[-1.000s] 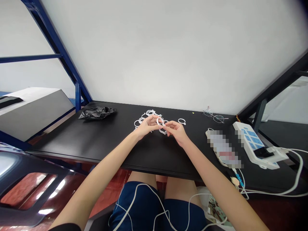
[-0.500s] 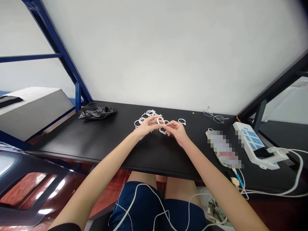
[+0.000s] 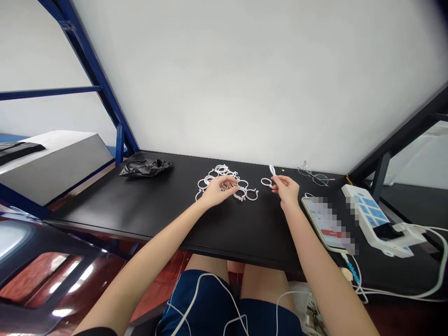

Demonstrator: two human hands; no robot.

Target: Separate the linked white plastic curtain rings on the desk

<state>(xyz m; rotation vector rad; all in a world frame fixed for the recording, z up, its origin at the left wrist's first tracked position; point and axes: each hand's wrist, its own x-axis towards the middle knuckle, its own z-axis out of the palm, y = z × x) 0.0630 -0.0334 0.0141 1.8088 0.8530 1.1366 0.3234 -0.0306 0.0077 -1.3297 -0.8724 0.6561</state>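
Several thin white rings with small tabs lie in a loose pile (image 3: 221,169) on the black table (image 3: 168,205). My left hand (image 3: 220,190) hovers at the near side of this pile, fingers curved and thumb apart, with nothing visibly held; it hides part of the rings. Off to the right, my right hand (image 3: 286,189) pinches a white ring (image 3: 272,170) between thumb and fingertips, seen nearly edge-on and raised. Just beside those fingertips, another single white ring (image 3: 266,182) rests flat on the table.
A crumpled black plastic bag (image 3: 145,168) lies at the back left. Toward the right are eyeglasses (image 3: 317,177), a phone (image 3: 324,221) with a cable plugged in, and a white power strip (image 3: 371,212). White cables (image 3: 402,295) run along the right side and over my lap.
My hands have come apart. The right one moved right with the white ring, from over the pile to beside the single ring. My left hand stayed by the pile and let go.
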